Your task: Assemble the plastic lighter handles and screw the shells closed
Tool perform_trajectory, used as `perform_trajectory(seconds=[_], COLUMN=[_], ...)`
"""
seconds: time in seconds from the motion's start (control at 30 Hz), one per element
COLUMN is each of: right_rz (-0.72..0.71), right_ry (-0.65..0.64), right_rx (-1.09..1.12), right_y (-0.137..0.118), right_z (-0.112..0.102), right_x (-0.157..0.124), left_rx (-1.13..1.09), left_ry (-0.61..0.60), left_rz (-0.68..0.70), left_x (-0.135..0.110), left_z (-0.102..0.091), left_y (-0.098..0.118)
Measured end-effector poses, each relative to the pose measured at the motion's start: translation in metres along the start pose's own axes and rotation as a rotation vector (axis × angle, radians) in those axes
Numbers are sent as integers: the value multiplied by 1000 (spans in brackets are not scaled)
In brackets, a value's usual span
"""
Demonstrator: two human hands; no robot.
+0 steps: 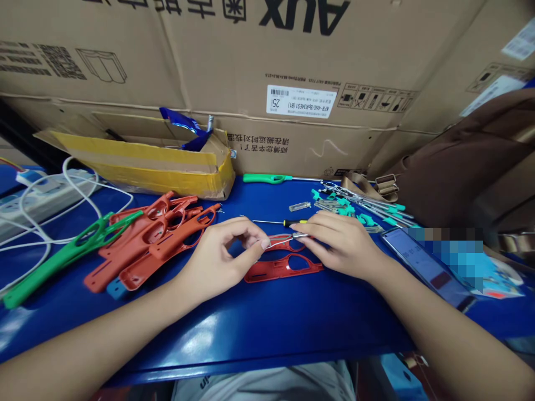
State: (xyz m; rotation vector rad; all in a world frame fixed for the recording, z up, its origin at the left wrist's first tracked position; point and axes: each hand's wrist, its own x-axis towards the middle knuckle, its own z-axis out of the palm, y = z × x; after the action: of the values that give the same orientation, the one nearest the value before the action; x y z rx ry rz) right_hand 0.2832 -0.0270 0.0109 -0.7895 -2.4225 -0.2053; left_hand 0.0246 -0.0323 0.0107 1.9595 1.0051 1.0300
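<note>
My left hand (228, 250) pinches one end of a thin pale wire (279, 243) between thumb and forefinger. At the other end of this wire, my right hand (345, 244) is closed on a small dark-and-silver piece (299, 235), whose kind I cannot make out. Just below the hands lies a red lighter casing half (271, 270), with a second red casing half (288, 243) partly hidden behind the wire and fingers. A screwdriver (289, 223) with a yellow and black handle lies behind, close to the right fingers.
Red casing halves (154, 236) and a green one (75, 262) pile up at left. A green lighter (267, 178), metal rods and teal parts (346, 207) lie behind. A phone (426, 270) is at right. A yellow-taped box (146, 167) and power strip (45, 197) stand back left.
</note>
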Motion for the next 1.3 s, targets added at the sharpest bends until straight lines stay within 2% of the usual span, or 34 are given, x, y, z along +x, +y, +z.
perform_trajectory(seconds=[0.43,0.7,0.9,1.07,1.3], right_rz=[-24,9,24,59,202], right_ry=[-44,-108,-116,-103,-119], right_rx=[-8,49,8,-16,14], right_y=[-2,-11,-13,-13,-12], right_z=[-1,-1,-1,2,4], right_x=[-1,1,4,1,2], left_rx=[72,47,-2,-73,-428], left_ry=[-72,-51,-7,-20,-125], left_rz=[22,88,97,6,-170], left_x=[-1,-1,-2,-2,-1], left_z=[0,4,4,6,8], left_y=[-2,-3,-3,-6,-3])
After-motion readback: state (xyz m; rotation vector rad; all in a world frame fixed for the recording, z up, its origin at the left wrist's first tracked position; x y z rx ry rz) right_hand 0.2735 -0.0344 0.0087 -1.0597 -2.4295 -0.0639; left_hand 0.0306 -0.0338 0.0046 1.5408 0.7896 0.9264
